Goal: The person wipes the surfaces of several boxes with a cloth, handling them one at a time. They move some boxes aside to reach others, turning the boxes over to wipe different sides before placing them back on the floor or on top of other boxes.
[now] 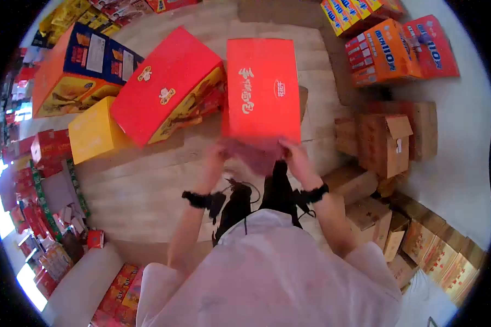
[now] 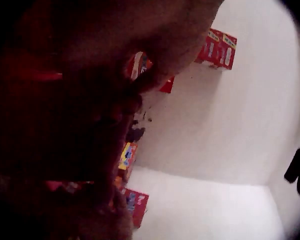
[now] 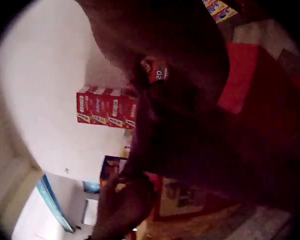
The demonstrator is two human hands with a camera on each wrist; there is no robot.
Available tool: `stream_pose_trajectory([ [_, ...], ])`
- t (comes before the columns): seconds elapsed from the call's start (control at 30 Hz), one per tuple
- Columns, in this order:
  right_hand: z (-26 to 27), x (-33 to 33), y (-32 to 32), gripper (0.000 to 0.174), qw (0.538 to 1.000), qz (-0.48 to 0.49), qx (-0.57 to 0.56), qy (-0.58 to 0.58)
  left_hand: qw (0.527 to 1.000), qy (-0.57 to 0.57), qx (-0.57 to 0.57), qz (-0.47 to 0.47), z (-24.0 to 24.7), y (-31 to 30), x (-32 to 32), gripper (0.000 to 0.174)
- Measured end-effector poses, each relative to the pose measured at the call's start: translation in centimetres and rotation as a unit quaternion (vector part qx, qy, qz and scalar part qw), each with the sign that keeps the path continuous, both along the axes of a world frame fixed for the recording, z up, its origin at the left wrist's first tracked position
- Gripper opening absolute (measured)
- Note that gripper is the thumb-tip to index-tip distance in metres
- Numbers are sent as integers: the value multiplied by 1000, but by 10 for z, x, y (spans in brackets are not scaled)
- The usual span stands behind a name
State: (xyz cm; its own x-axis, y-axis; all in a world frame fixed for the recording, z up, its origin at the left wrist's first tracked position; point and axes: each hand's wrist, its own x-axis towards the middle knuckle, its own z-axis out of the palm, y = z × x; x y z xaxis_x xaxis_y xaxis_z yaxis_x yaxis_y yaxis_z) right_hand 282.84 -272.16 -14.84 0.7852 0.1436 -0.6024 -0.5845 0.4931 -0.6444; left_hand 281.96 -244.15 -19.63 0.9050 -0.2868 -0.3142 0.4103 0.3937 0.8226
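A dark reddish cloth (image 1: 256, 155) is stretched between both hands in front of the near end of a red box (image 1: 263, 87) with white lettering. The left hand (image 1: 217, 163) pinches its left end, the right hand (image 1: 297, 163) its right end. In the left wrist view the left hand (image 2: 155, 35) is dark, with the cloth (image 2: 65, 135) hanging from its fingers. From the right wrist the right hand (image 3: 175, 40) shows, also gripping the cloth (image 3: 190, 140). Fine details of the fingers are blurred or in shadow.
Left of the red box lie a tilted red box (image 1: 166, 82), a yellow box (image 1: 95, 131) and a blue-and-orange box (image 1: 87, 65). Orange cartons (image 1: 384, 52) stand at the upper right, brown cartons (image 1: 384, 144) below them. Packaged goods line the left side.
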Motion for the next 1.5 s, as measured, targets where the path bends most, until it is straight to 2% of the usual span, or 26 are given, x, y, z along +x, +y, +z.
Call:
stream_pose_trajectory([
  [0.03, 4, 29, 6, 26, 999, -43, -5, -9, 993, -109, 43, 1, -2, -4, 22, 32],
  [0.07, 5, 55, 8, 26, 999, -44, 4, -4, 993, -105, 52, 0, 6, -18, 47, 32],
  [0.1, 2, 82, 10, 30, 990, -7, -73, -118, 996, -12, -35, 77, 26, -39, 76, 38],
  [0.13, -5, 108, 13, 34, 962, 27, -147, -230, 978, 79, -118, 153, 42, -59, 102, 44],
  [0.17, -17, 129, 18, 34, 966, 20, -134, -221, 980, 85, -102, 150, 49, -72, 116, 44],
  [0.2, -31, 141, 23, 38, 921, 87, -238, -296, 990, 44, 79, 107, 54, -85, 119, 50],
  [0.23, -43, 146, 27, 42, 856, 153, -336, -361, 966, 2, 254, 50, 54, -97, 119, 57],
  [0.27, -53, 143, 30, 42, 868, 145, -327, -344, 963, 16, 267, 35, 29, -102, 108, 57],
  [0.3, -63, 135, 33, 45, 801, 210, -422, -368, 879, -80, 469, -24, -15, -100, 88, 63],
  [0.33, -72, 130, 31, 49, 718, 277, -507, -388, 745, -177, 638, -84, -40, -102, 75, 68],
  [0.37, -82, 127, 27, 49, 729, 278, -500, -376, 742, -169, 641, -99, -41, -112, 73, 68],
  [0.43, -95, 121, 20, 60, 658, 315, -513, -452, 648, -128, 733, -164, -38, -131, 69, 72],
  [0.47, -87, 127, 14, 63, 655, 344, -503, -446, 612, -122, 757, -192, -41, -133, 68, 78],
  [0.6, -97, 137, 19, 58, 666, 344, -519, -410, 565, -96, 793, -208, -52, -141, 89, 81],
  [0.67, -97, 153, 17, 54, 692, 301, -510, -414, 538, -144, 806, -201, -54, -144, 113, 83],
  [0.77, -101, 176, 10, 53, 698, 281, -510, -417, 501, -134, 821, -239, -51, -151, 140, 82],
  [0.9, -104, 201, 4, 54, 686, 261, -545, -406, 497, -178, 817, -233, -52, -160, 174, 82],
  [1.0, -110, 224, 13, 54, 689, 263, -553, -388, 517, -179, 803, -234, -48, -157, 198, 81],
  [1.17, -101, 239, 9, 57, 661, 290, -565, -398, 569, -194, 775, -195, -51, -147, 207, 81],
  [1.23, -95, 235, 6, 60, 659, 292, -567, -398, 571, -211, 768, -200, -50, -146, 202, 82],
  [1.3, -90, 220, 8, 62, 643, 316, -574, -396, 618, -216, 731, -189, -58, -139, 185, 84],
  [1.33, -87, 212, 9, 62, 660, 324, -564, -376, 608, -219, 737, -194, -63, -138, 176, 87],
  [1.37, -84, 204, 12, 62, 653, 329, -574, -369, 619, -224, 727, -194, -59, -135, 171, 87],
  [1.43, -79, 184, 24, 64, 631, 358, -605, -328, 680, -217, 653, -253, -44, -123, 156, 88],
  [1.47, -84, 176, 35, 67, 636, 332, -613, -329, 690, -210, 648, -244, -42, -111, 153, 88],
  [1.5, -81, 174, 45, 67, 626, 344, -615, -334, 674, -234, 638, -290, -43, -96, 157, 88],
])
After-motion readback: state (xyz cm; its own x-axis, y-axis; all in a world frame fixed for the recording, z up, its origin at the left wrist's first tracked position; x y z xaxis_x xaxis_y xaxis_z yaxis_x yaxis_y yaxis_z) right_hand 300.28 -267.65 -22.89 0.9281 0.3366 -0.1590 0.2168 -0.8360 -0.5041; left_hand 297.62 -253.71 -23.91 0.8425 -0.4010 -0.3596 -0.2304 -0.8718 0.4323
